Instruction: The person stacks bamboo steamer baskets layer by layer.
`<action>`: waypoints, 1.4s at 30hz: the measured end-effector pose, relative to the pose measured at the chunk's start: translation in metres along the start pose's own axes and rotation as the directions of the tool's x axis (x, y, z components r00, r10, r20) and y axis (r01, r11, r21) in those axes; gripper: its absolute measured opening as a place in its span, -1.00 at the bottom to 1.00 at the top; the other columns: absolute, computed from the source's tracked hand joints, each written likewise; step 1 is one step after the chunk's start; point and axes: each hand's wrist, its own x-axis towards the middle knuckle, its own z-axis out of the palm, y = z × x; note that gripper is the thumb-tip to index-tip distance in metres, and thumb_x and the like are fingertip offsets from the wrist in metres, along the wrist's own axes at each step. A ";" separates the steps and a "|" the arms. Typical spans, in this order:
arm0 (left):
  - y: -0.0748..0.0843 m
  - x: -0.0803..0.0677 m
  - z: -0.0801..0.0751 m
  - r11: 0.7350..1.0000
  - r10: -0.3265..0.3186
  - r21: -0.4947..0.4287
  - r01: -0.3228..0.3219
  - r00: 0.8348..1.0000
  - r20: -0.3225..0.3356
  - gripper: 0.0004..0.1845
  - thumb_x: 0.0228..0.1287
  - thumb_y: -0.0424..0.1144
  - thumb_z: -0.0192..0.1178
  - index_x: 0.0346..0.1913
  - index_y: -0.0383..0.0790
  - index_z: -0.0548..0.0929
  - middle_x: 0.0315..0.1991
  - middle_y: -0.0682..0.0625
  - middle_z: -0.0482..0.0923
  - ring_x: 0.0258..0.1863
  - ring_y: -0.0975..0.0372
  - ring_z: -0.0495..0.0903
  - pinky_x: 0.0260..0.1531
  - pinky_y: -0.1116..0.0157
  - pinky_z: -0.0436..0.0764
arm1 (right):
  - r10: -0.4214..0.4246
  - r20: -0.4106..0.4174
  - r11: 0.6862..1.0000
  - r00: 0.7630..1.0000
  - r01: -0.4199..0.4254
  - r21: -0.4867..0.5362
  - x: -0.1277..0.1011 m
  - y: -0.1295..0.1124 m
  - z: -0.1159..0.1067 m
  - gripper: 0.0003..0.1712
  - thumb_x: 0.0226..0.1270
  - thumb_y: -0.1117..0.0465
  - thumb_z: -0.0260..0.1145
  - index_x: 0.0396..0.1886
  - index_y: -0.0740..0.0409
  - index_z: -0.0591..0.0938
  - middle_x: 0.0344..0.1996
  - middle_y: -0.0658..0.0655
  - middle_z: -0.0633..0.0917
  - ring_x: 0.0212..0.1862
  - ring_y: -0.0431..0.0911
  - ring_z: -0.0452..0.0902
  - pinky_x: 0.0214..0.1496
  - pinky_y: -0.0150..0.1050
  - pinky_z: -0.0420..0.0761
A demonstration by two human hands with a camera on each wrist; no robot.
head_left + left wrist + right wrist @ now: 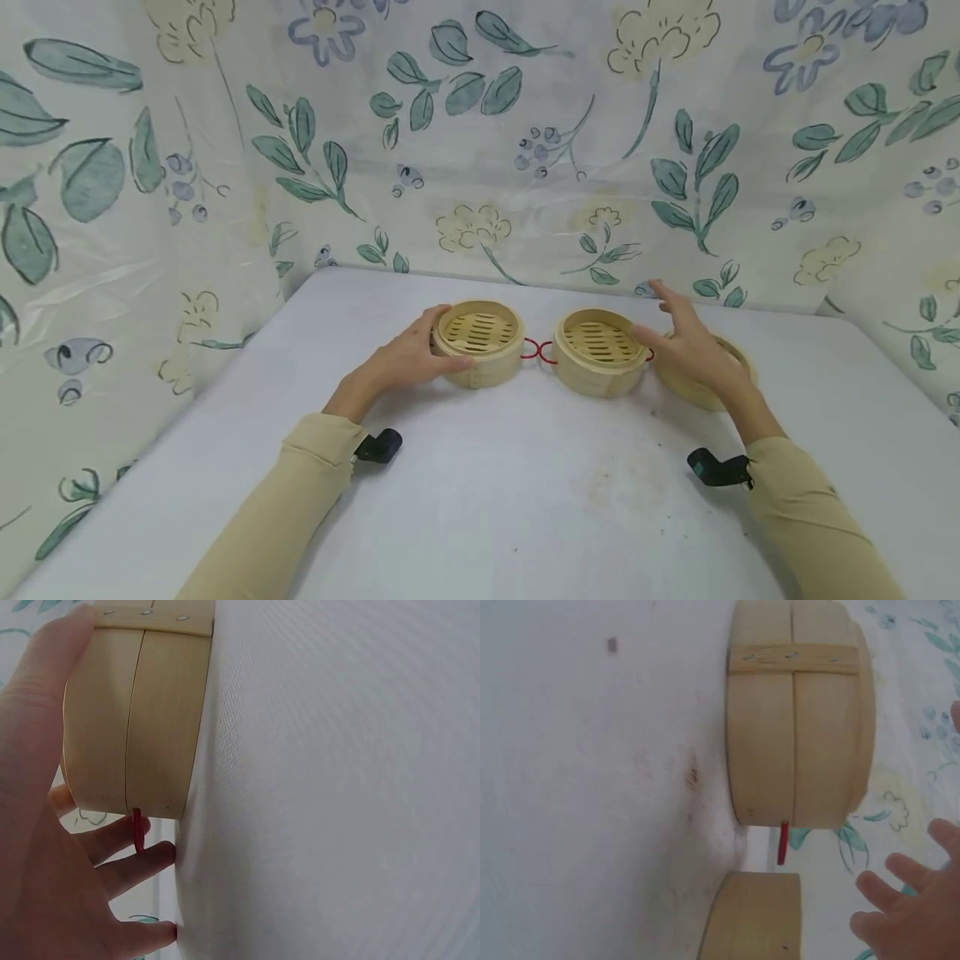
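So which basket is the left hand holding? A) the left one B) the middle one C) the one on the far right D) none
A: the left hand curls round the side of the left basket, while the right hand hovers open over the others.

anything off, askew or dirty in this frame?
Only a faint brownish stain on the table in front of the middle steamer basket. The baskets sit flat and look intact; the third piece is mostly hidden behind the right hand.

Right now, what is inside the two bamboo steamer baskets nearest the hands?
Both the left steamer basket and the middle steamer basket show only bare slatted floors. What lies under them on the table is covered. The third bamboo piece is mostly hidden beneath the right hand.
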 end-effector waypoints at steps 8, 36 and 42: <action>-0.001 0.001 0.001 1.000 0.006 -0.011 -0.006 1.000 0.000 0.23 0.03 0.42 0.30 0.58 -0.03 -0.14 0.55 -0.19 0.00 0.53 -0.12 0.01 0.39 -0.24 0.09 | 0.008 0.102 1.000 0.995 -0.009 0.003 0.002 0.005 0.019 0.05 0.37 -0.21 0.25 0.62 -0.12 -0.14 0.57 0.24 -0.08 0.56 0.24 -0.21 0.43 0.39 -0.03; -0.001 0.003 -0.002 0.998 0.058 0.000 -0.058 0.998 -0.006 0.20 0.09 0.33 0.32 0.57 -0.13 -0.13 0.52 -0.22 0.05 0.51 -0.11 0.05 0.39 -0.22 0.11 | 0.020 0.154 0.997 0.988 -0.008 -0.080 0.008 0.007 0.031 0.39 0.01 -0.34 0.48 0.61 0.08 -0.13 0.51 0.29 0.08 0.50 0.19 0.00 0.43 0.31 0.12; -0.002 0.004 0.000 0.999 0.054 -0.010 -0.053 0.999 0.005 0.19 0.11 0.30 0.33 0.57 -0.14 -0.15 0.53 -0.22 0.02 0.53 -0.10 0.01 0.40 -0.21 0.09 | 0.024 0.130 0.997 0.991 -0.013 -0.079 0.007 0.005 0.029 0.39 0.02 -0.33 0.49 0.61 0.06 -0.14 0.49 0.31 0.10 0.49 0.20 0.04 0.42 0.31 0.15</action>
